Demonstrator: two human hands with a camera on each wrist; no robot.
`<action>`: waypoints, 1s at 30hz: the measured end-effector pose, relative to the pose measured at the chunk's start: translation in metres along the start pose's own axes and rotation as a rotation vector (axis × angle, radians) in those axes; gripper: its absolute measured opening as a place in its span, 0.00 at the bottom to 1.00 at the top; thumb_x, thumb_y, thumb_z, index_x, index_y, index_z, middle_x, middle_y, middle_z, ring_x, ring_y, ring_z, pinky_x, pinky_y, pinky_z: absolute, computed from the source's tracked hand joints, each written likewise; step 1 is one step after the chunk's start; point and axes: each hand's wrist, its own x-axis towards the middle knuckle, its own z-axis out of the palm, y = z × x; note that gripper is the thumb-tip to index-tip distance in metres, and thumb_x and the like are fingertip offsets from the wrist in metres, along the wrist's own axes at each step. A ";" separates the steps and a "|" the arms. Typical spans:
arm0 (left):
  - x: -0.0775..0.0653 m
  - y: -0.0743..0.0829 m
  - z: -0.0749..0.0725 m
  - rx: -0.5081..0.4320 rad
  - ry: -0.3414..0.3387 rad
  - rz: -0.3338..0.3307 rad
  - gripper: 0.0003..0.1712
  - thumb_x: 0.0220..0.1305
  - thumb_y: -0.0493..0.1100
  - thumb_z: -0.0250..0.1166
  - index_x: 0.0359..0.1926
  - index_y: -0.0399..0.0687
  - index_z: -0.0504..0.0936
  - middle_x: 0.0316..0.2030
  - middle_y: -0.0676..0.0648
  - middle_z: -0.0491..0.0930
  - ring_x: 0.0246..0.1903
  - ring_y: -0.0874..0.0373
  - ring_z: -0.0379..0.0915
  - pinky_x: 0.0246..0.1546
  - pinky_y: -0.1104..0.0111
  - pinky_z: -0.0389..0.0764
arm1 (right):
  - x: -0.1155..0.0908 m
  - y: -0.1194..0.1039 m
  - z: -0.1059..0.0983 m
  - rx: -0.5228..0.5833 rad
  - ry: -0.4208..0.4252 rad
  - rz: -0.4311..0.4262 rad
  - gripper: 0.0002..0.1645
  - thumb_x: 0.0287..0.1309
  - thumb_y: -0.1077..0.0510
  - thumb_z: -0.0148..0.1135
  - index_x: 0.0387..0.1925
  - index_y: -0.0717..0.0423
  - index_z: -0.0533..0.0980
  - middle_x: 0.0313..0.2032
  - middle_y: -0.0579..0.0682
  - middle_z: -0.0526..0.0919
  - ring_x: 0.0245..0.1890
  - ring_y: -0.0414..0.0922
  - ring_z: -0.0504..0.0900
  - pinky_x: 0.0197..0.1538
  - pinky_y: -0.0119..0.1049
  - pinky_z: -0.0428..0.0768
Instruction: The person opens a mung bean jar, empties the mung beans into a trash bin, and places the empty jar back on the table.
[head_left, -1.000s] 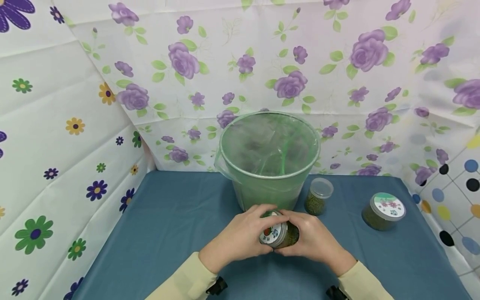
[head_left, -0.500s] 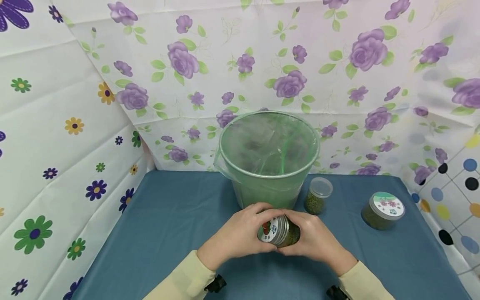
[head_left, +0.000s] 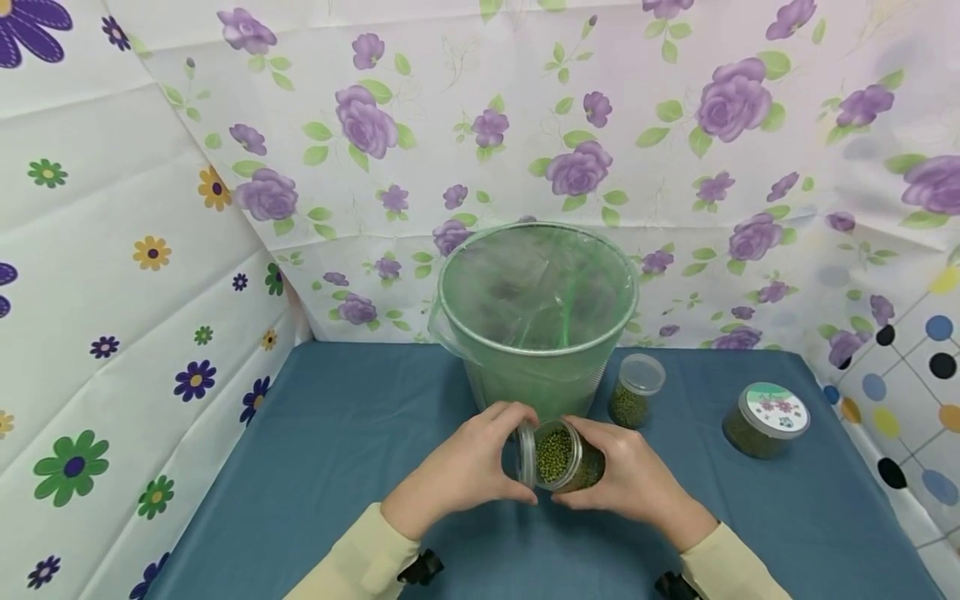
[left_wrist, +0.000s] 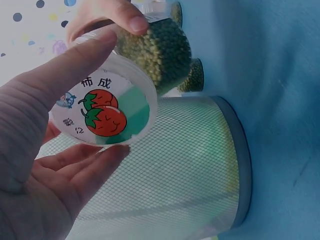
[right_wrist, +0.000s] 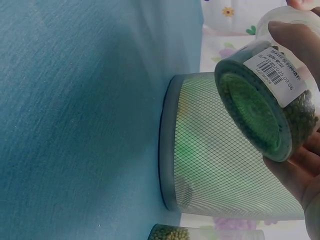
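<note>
In the head view my right hand (head_left: 626, 467) grips a clear jar (head_left: 583, 467) of green beans, tilted with its mouth facing left. Just left of that mouth, my left hand (head_left: 468, 467) holds the round lid (head_left: 527, 457), which is off the jar with a small gap between them. The lid's label (left_wrist: 106, 114) shows red tomatoes in the left wrist view, thumb above and fingers below. A barcode sticker (right_wrist: 276, 75) is on the jar's side in the right wrist view. Directly behind both hands stands a green mesh bin (head_left: 536, 379) lined with a clear bag.
Right of the bin stands an uncapped clear jar (head_left: 633, 396) partly filled with green beans. A wider jar (head_left: 765, 423) with a flowered lid is farther right. All rest on a blue tablecloth (head_left: 360, 417), before a flowered curtain (head_left: 360, 192).
The lid has come off the jar and moved slightly left with my left hand, so the green beans inside now show. My right hand and jar have shifted only slightly.
</note>
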 end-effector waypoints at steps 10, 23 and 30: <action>-0.012 -0.017 -0.003 -0.021 0.012 -0.119 0.55 0.32 0.74 0.69 0.63 0.61 0.63 0.57 0.57 0.71 0.53 0.60 0.72 0.47 0.63 0.78 | 0.000 0.000 -0.006 0.008 0.023 0.015 0.53 0.31 0.29 0.72 0.62 0.41 0.68 0.54 0.39 0.78 0.50 0.37 0.80 0.46 0.35 0.81; -0.026 -0.069 -0.008 -0.016 0.122 -0.405 0.52 0.36 0.48 0.79 0.65 0.49 0.65 0.61 0.45 0.68 0.51 0.51 0.74 0.38 0.66 0.81 | -0.005 0.005 -0.011 0.041 0.034 0.088 0.55 0.31 0.30 0.73 0.63 0.45 0.68 0.57 0.42 0.76 0.53 0.40 0.79 0.49 0.35 0.81; -0.027 -0.106 -0.003 -0.033 0.287 -0.542 0.54 0.31 0.38 0.81 0.64 0.46 0.66 0.55 0.42 0.71 0.50 0.45 0.72 0.38 0.57 0.80 | -0.007 0.011 -0.010 0.042 0.054 0.088 0.55 0.30 0.30 0.73 0.63 0.44 0.67 0.57 0.45 0.76 0.53 0.43 0.80 0.48 0.37 0.81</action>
